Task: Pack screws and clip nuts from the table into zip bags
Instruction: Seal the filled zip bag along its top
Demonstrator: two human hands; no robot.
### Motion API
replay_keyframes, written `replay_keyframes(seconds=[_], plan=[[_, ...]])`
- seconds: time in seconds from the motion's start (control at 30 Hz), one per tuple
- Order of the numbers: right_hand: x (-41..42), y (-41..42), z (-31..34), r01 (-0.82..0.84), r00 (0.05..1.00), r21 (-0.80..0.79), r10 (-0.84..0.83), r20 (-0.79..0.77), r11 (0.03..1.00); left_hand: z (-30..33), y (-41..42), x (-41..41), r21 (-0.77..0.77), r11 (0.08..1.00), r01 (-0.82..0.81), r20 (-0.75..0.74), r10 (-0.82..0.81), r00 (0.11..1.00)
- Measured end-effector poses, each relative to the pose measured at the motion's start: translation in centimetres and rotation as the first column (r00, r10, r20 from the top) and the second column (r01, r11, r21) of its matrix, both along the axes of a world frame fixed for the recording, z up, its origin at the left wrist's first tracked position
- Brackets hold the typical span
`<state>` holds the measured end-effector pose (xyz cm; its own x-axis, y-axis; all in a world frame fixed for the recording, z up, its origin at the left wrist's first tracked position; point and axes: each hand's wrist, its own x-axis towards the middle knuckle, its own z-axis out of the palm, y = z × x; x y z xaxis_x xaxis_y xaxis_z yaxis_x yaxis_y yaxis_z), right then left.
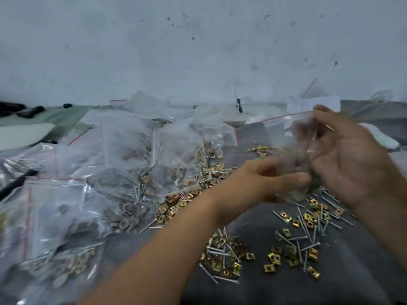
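Both hands grip zip bag [284, 137]; left hand [264, 183], right hand [352, 159].

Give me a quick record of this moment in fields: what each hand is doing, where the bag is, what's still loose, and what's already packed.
left hand: blurred, fingers at the lower part of the zip bag
right hand: holds the zip bag's upper edge
zip bag: clear, red-striped top, held above the table
loose screws and clip nuts: scattered on the dark table
filled bags: piled at left
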<state>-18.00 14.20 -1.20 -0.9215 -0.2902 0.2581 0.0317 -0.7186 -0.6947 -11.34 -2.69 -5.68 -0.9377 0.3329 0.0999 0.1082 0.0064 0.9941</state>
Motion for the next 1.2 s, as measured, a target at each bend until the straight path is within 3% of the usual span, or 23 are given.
replay_keyframes(seconds=[0.1, 0.17, 0.27, 0.33, 0.37, 0.47, 0.5, 0.53, 0.57, 0.63, 0.67, 0.7, 0.73, 0.8, 0.83, 0.87, 1.0, 1.2], plan=[[-0.1, -0.6, -0.4, 0.064, 0.985, -0.091, -0.048, 0.164, 0.994, -1.1, 2.7, -0.5, 0.125, 0.989, -0.076, 0.167, 0.055, 0.984], [-0.5, -0.3, -0.8, 0.115, 0.979, -0.072, -0.101, 0.178, 0.991, -1.2, 3.5, -0.8, 0.246, 0.961, -0.127, 0.321, 0.043, 0.946], [-2.0, 0.8, -2.0, 0.224, 0.971, 0.218, -0.236, 0.027, 0.950, -0.6, 2.5, -1.2, 0.346, 0.926, -0.150, 0.462, -0.028, 0.886], [-3.0, 1.5, -2.6, 0.316, 0.944, 0.322, -0.329, -0.016, 0.892, 0.7, 0.0, -1.9, 0.437, 0.866, -0.242, 0.484, 0.000, 0.875], [-3.4, 1.8, -2.8, 0.346, 0.931, 0.335, -0.365, -0.006, 0.876, 1.6, -1.7, -2.4, 0.518, 0.793, -0.321, 0.474, 0.047, 0.880], [-4.0, 2.3, -3.3, 0.331, 0.920, 0.381, -0.384, 0.072, 0.863, 4.0, -6.2, -3.0, 0.769, 0.397, -0.501, 0.470, 0.180, 0.864], [-4.0, 2.4, -3.5, 0.313, 0.917, 0.418, -0.386, 0.102, 0.853, 3.9, -6.9, -2.8, 0.787, 0.333, -0.519, 0.496, 0.159, 0.854], [-4.0, 2.4, -3.5, 0.292, 0.915, 0.468, -0.386, 0.118, 0.834, 3.5, -7.2, -2.7, 0.771, 0.339, -0.539, 0.532, 0.122, 0.838], [-3.7, 2.3, -3.3, 0.269, 0.915, 0.515, -0.383, 0.127, 0.814, 2.8, -7.0, -2.6, 0.720, 0.419, -0.553, 0.566, 0.106, 0.817], [-3.3, 2.1, -2.7, 0.228, 0.921, 0.623, -0.373, 0.112, 0.748, 1.6, -5.6, -2.3, 0.511, 0.682, -0.523, 0.599, 0.155, 0.786], [-3.2, 2.3, -2.4, 0.228, 0.928, 0.709, -0.369, 0.049, 0.668, 1.0, -5.0, -2.3, 0.412, 0.779, -0.473, 0.580, 0.176, 0.795], [-3.2, 2.9, -2.4, 0.257, 0.932, 0.828, -0.356, -0.075, 0.498, 0.6, -4.5, -2.4, 0.334, 0.837, -0.433, 0.560, 0.193, 0.805], [-3.3, 4.0, -2.4, 0.323, 0.916, 0.919, -0.318, -0.243, 0.228, 0.5, -4.1, -2.6, 0.282, 0.873, -0.398, 0.540, 0.199, 0.818], [-3.6, 7.1, -2.6, 0.393, 0.877, 0.865, -0.155, -0.454, -0.313, 0.3, -3.8, -3.1, 0.211, 0.913, -0.349, 0.496, 0.207, 0.843], [-3.8, 8.9, -2.8, 0.335, 0.890, 0.817, -0.127, -0.438, -0.470, 0.2, -3.8, -3.2, 0.185, 0.920, -0.347, 0.482, 0.223, 0.848], [-3.7, 10.6, -2.9, 0.254, 0.908, 0.786, -0.140, -0.394, -0.564, 0.1, -3.8, -3.4, 0.162, 0.920, -0.357, 0.471, 0.246, 0.847], [-3.2, 14.1, -3.2, 0.010, 0.957, 0.707, -0.198, -0.212, -0.707, -0.2, -4.0, -3.7, 0.114, 0.904, -0.412, 0.455, 0.321, 0.830], [-2.7, 14.6, -3.3, 0.094, 0.937, 0.764, -0.203, -0.285, -0.638, 0.2, -4.1, -3.7, 0.095, 0.887, -0.452, 0.438, 0.370, 0.819]])
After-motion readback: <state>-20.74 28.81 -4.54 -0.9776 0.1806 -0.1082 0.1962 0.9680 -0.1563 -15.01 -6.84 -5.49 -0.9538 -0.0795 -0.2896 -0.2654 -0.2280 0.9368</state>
